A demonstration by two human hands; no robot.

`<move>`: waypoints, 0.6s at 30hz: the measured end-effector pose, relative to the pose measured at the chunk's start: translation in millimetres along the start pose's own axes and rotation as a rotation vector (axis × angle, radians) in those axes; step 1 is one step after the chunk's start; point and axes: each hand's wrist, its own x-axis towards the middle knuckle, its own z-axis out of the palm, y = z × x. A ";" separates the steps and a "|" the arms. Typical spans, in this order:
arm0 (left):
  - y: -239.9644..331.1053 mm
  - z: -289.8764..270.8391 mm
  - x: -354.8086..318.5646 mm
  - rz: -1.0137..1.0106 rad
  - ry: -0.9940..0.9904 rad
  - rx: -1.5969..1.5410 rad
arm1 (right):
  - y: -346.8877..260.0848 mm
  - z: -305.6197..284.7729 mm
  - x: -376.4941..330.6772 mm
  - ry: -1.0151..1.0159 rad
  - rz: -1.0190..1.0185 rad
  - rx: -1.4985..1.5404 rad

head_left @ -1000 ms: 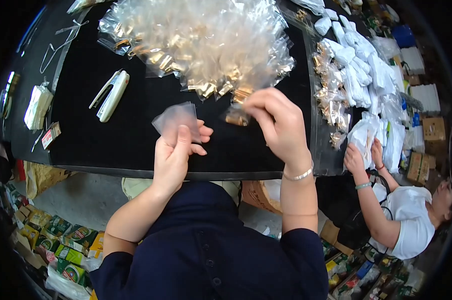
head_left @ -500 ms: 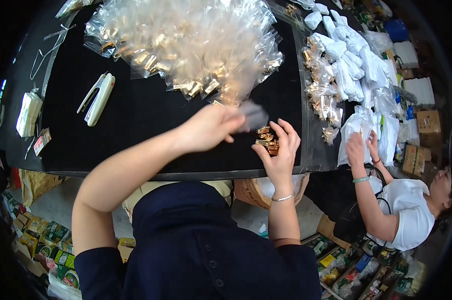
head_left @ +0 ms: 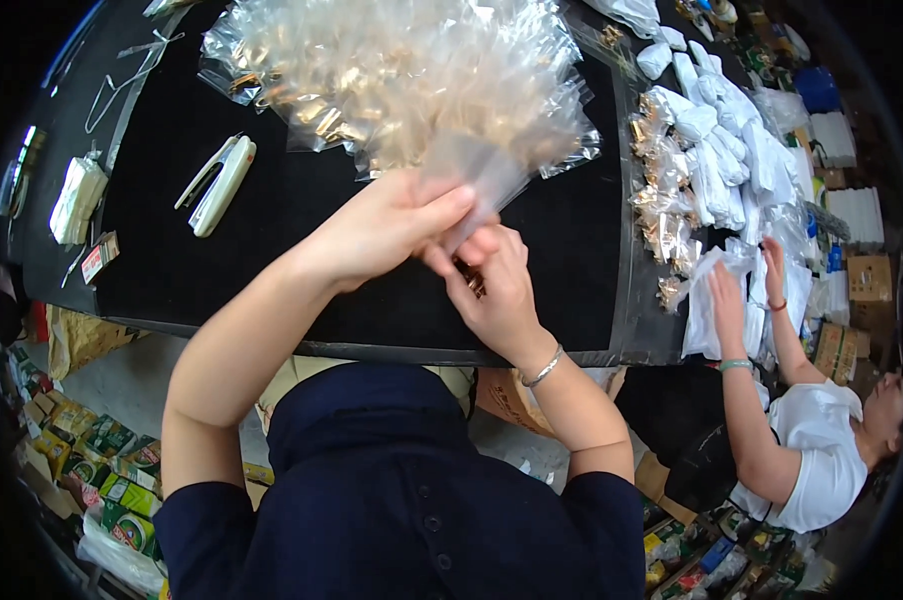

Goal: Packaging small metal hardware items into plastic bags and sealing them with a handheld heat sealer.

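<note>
From my remote seat I see the left hand at centre, thumb closed over thin clear plastic bags, blurred. Its fingertips overlap the right hand, which curls half closed around gold metal pieces, mostly hidden; I cannot tell whether it grips or merely corrals them. I judge the step in hand to be bringing bag and pieces together; the next move seems to call for a parted bag mouth (blur hides whether one is open). At twelve o'clock, a heap of gold-filled bags reaches close, the likeliest obstacle. At ten lies a cream stapler, well apart; at two, white wrapped bundles; at three, a co-worker's hands.
</note>
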 end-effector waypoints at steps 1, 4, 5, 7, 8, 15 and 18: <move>-2.0 -3.4 -15.7 0.053 0.051 -0.004 | -2.3 2.6 4.2 -0.030 -0.045 0.020; -26.2 -6.5 -49.2 0.156 0.236 -0.055 | -12.7 5.1 16.1 -0.107 -0.053 0.031; -39.0 -6.5 -56.6 0.206 0.353 -0.102 | -16.6 5.2 19.3 -0.144 -0.056 0.030; -51.0 -3.6 -68.2 0.257 0.479 -0.153 | -23.4 1.3 23.0 -0.178 -0.063 0.007; -53.5 0.6 -71.4 0.258 0.545 -0.154 | -26.1 -1.2 23.9 -0.206 -0.063 -0.025; -63.2 2.7 -65.5 0.370 0.657 -0.295 | -37.6 -2.4 33.8 -0.212 0.003 0.000; -66.2 -0.8 -68.2 0.389 0.622 -0.294 | -47.1 -12.4 45.1 -0.141 0.144 0.252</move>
